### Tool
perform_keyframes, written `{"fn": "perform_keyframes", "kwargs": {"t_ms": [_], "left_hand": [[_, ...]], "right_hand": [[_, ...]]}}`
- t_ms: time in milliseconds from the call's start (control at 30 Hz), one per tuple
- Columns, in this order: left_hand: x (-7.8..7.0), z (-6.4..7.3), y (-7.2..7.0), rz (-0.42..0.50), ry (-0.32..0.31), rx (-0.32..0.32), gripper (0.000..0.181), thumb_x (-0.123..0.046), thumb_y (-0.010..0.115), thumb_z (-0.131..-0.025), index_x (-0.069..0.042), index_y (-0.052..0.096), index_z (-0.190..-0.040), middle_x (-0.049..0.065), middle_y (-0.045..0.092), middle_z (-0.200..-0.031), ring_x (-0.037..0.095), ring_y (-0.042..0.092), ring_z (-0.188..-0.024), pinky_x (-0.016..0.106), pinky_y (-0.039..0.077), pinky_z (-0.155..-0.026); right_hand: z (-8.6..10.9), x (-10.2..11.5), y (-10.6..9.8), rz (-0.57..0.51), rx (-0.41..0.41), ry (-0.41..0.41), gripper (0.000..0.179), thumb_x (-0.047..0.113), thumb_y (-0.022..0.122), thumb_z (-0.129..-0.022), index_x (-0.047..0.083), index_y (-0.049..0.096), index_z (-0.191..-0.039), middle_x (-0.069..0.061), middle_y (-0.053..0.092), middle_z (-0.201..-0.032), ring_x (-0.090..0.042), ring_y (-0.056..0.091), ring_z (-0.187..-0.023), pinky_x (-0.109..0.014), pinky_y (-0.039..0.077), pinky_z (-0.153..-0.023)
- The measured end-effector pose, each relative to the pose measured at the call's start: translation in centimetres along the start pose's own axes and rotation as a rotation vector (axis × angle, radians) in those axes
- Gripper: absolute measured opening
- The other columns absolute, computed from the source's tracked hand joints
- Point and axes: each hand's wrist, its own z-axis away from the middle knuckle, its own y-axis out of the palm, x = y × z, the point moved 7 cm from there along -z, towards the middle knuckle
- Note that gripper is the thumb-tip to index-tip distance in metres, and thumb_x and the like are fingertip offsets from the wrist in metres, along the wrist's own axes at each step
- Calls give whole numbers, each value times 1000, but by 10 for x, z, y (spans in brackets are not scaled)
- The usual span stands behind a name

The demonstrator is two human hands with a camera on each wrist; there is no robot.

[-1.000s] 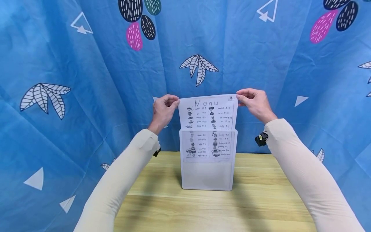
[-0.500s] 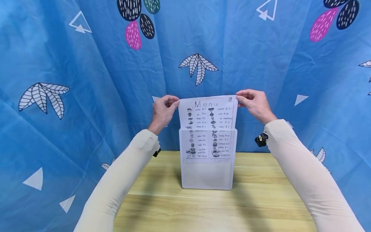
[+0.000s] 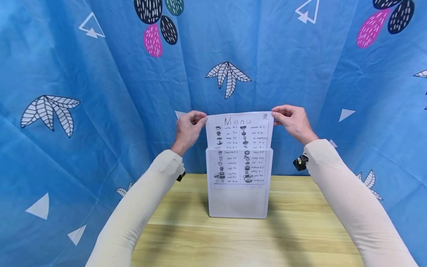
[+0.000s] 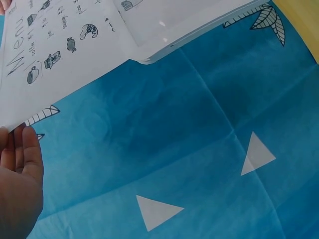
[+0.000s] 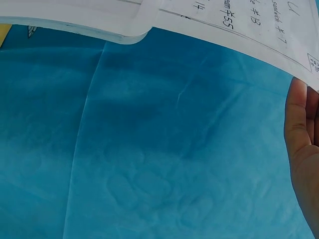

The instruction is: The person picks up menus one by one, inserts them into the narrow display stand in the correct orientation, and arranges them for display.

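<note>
A white paper menu [image 3: 238, 129], headed "Menu" with small drawings and prices in two columns, stands upright in the head view. Its lower half is inside a clear, pale-rimmed sign holder [image 3: 238, 204], and the printing shows through the front. My left hand [image 3: 189, 129] pinches the menu's top left corner between thumb and fingers. At the top right corner, my right hand [image 3: 295, 122] pinches the sheet the same way. Both wrist views show the menu's edge running from the fingers into the holder's rounded corner. The holder's bottom edge rests on the table.
The wooden table [image 3: 247, 241] carries the holder near its back edge. Close behind hangs a blue patterned curtain [image 3: 230, 48], which also runs along both sides. A small black device [image 3: 301, 161] sits at the right wrist.
Both hands have come down slightly, and the menu has slid a little deeper into the sign holder. The holder has stayed in about the same place.
</note>
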Motion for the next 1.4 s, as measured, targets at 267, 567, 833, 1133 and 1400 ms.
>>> {"fn": "perform_keyframes", "kwargs": {"t_ms": [267, 567, 833, 1133, 1400], "left_hand": [[2, 0, 0, 4, 3, -2, 14, -12, 67, -97, -2, 72, -105, 12, 69, -96, 22, 61, -85, 30, 51, -75], [6, 3, 2, 5, -9, 5, 14, -12, 67, -97, -2, 73, -104, 12, 70, -96, 22, 62, -85, 32, 51, -77], [11, 5, 4, 2, -10, 3, 14, -13, 68, -97, -3, 73, -103, 11, 70, -94, 21, 62, -85, 32, 51, -76], [11, 6, 6, -1, -9, 4, 13, -13, 68, -96, -3, 73, -102, 10, 70, -94, 21, 62, -85, 31, 51, -76], [13, 8, 5, -1, -21, 3, 13, -13, 69, -96, -3, 73, -103, 10, 70, -94, 21, 62, -85, 32, 51, -76]], "right_hand": [[2, -1, 1, 22, 7, 14, 32, 26, 63, -100, 3, 68, -121, -12, 68, -114, -25, 69, -94, -30, 56, -87], [4, -6, 3, 14, 9, 21, 30, 24, 62, -100, 3, 68, -121, -13, 68, -114, -15, 69, -88, -40, 55, -91], [6, -10, 4, 18, 9, 18, 29, 24, 62, -100, 3, 69, -120, -12, 68, -113, -15, 69, -88, -27, 56, -84], [7, -14, 4, 18, 13, 19, 30, 24, 62, -100, 3, 69, -120, -13, 68, -112, -13, 70, -86, -30, 57, -85], [8, -14, 5, 18, 15, 21, 29, 23, 63, -100, 2, 69, -118, -13, 69, -110, -12, 70, -83, -22, 56, -78]]}}
